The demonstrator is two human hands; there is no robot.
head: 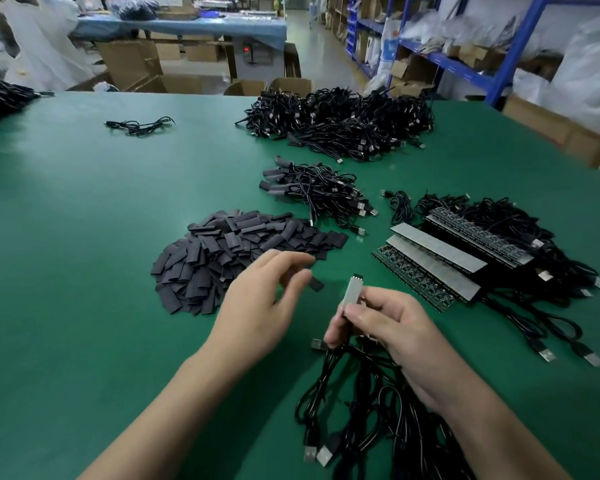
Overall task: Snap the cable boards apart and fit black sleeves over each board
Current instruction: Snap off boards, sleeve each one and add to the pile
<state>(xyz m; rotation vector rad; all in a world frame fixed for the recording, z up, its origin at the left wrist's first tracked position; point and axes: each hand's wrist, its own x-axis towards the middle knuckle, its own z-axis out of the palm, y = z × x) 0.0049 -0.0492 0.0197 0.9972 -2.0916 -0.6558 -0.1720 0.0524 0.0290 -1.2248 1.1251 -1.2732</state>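
While the right hand [392,327] grips a single board [352,293] upright by its cable end, thumb and fingers curled round it, the left hand [257,306] pinches a sleeve [316,284] just beside the board, not yet touching its tip. The sleeving step is in hand, I'd say, since this board looks already snapped off. Next the sleeve's mouth needs lining up with the board's free end and sliding down. It looks flat, so it may want squeezing open first.

The sleeve pile [236,251] lies just behind the left hand on the green table [84,237]. Unsnapped panels [440,261] sit to the right, with sleeved cables [319,192] farther back and a big heap [343,129] beyond. Blue shelving [465,64] and cardboard boxes [136,64] fill the room behind.
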